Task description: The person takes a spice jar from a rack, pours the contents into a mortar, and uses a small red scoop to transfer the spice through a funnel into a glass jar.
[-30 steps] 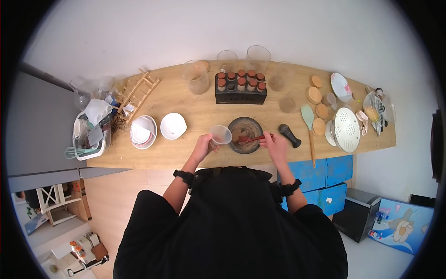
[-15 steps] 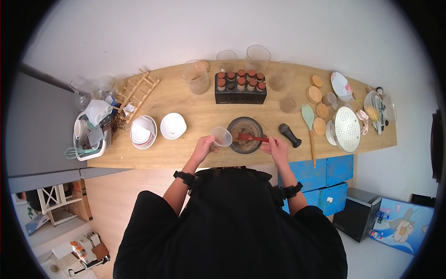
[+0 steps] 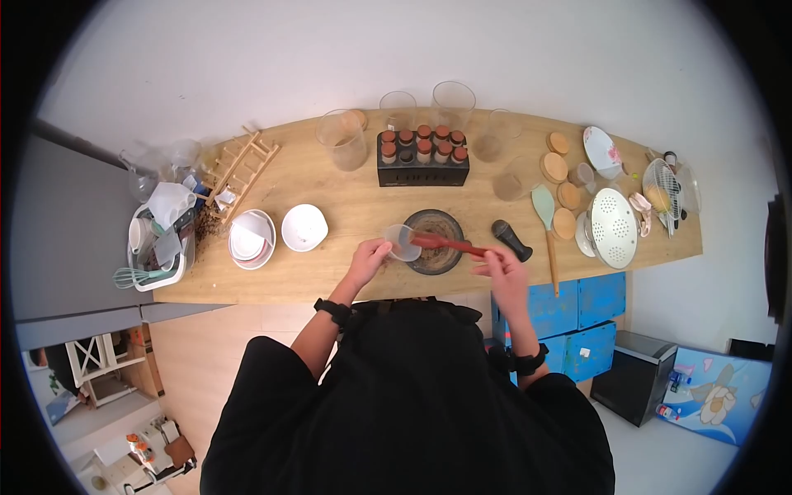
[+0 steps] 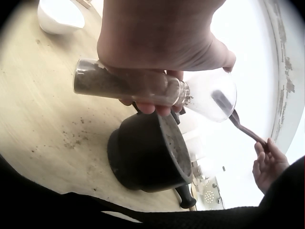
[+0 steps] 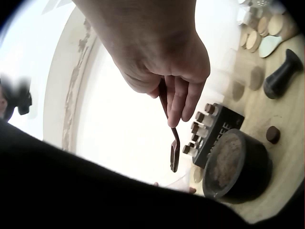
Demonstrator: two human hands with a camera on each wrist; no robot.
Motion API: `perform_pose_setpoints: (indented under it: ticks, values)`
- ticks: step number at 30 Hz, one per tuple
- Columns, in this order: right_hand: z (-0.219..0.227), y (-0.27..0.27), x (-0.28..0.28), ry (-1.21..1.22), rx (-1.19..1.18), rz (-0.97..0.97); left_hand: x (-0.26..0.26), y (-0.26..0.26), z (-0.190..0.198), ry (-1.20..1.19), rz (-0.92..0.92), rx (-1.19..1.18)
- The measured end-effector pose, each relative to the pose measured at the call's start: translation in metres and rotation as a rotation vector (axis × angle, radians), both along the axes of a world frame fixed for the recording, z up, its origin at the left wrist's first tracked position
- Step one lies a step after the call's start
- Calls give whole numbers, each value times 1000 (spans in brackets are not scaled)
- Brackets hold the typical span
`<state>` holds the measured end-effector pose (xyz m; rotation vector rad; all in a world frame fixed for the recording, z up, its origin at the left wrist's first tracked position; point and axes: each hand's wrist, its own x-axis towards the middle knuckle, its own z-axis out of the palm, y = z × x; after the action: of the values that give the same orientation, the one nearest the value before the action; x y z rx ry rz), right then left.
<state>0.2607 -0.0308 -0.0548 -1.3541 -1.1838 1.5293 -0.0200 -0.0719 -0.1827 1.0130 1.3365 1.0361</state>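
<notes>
My left hand (image 3: 367, 262) grips a small glass bottle (image 4: 114, 85) with brown powder in it, seen lying sideways in the left wrist view. A translucent funnel (image 4: 205, 98) sits in the bottle's mouth, overlapping the left rim of the mortar in the head view. My right hand (image 3: 506, 279) pinches the handle of a small red spatula (image 3: 452, 243), whose head is at the funnel and shows through its wall in the left wrist view. Below stands the dark stone mortar (image 4: 145, 157), with brown powder (image 5: 228, 162) inside.
A black pestle (image 3: 512, 241) lies right of the mortar, beside a mint-green spatula (image 3: 544, 206). Behind stands a black rack (image 3: 423, 173) of cork-topped bottles, with clear jars around it. White bowls (image 3: 304, 228) are at left, a white colander (image 3: 615, 228) at right.
The red spatula has risen out of the mortar and moved left to the funnel, my right hand turning with it. My left hand has shifted slightly right with the bottle and funnel.
</notes>
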Motion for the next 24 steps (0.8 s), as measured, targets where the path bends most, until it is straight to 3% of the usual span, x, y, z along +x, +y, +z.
perform_pose_setpoints:
  ticks: [2,6,8,11,15,17,18,20,24]
  values:
    - [24,-13,-16,-322,311,303,4,5,7,3,-33,114]
    - [35,-18,-11,-395,528,277,10,9,16,-115,-54,133]
    - [48,-17,-5,-357,583,140,13,11,49,-455,-84,52]
    - [56,-17,-2,-224,530,93,8,12,53,-387,-100,40]
    - [61,-15,-5,-253,506,75,4,12,46,-288,-125,114]
    - [65,-19,-7,-454,636,195,5,15,47,-173,-142,265]
    - [63,-20,-8,-454,635,195,8,14,47,-173,-143,264]
    - [57,-18,-11,-547,753,386,12,16,46,-79,-134,252]
    - [50,-15,-9,-494,701,322,9,16,31,-100,-116,205]
